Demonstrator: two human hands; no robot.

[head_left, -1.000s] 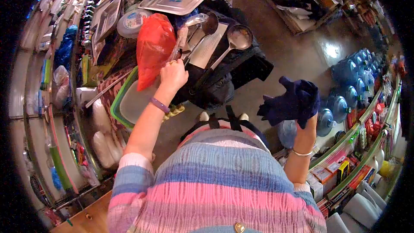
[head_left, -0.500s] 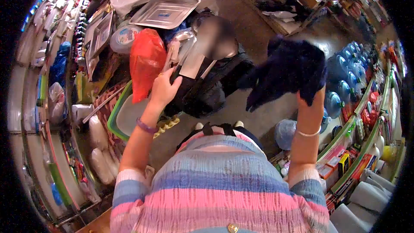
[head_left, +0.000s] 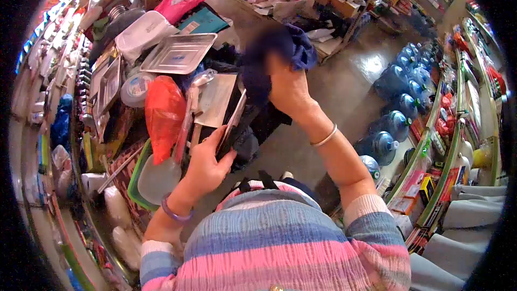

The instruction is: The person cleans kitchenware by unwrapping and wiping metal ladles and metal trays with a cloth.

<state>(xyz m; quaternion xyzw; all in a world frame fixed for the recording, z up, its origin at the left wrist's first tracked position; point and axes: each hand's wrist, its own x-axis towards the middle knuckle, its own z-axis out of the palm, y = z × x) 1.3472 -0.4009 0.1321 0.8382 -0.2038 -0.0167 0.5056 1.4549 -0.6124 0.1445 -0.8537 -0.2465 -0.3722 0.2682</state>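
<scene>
My left hand (head_left: pixel 207 164) grips the dark handle end of a flat bladed tool (head_left: pixel 236 112), which is tilted upward. Dark blue cloth (head_left: pixel 304 51) is bunched in my right hand (head_left: pixel 288 83), just beyond the tool; blur hides part of that hand and cloth. Left of the tool lie a pale flat card (head_left: pixel 215 99) and a red plastic bag (head_left: pixel 164 110). A metal tray (head_left: pixel 180 53) rests on the pile behind them. Under my hands is a black bag (head_left: pixel 247 148), partly covered.
A green-rimmed container (head_left: pixel 134 183) and a round lidded tub (head_left: pixel 136 89) are on the left. Large blue water bottles (head_left: pixel 385 147) stand on the floor at right. Stocked shelves line both sides, and another shelf (head_left: pixel 344 37) with packages stands at the back.
My right hand has brought the dark blue cloth leftward to beside the bladed tool. My left hand has lifted and tilted the tool. The ladle seen earlier is now hidden.
</scene>
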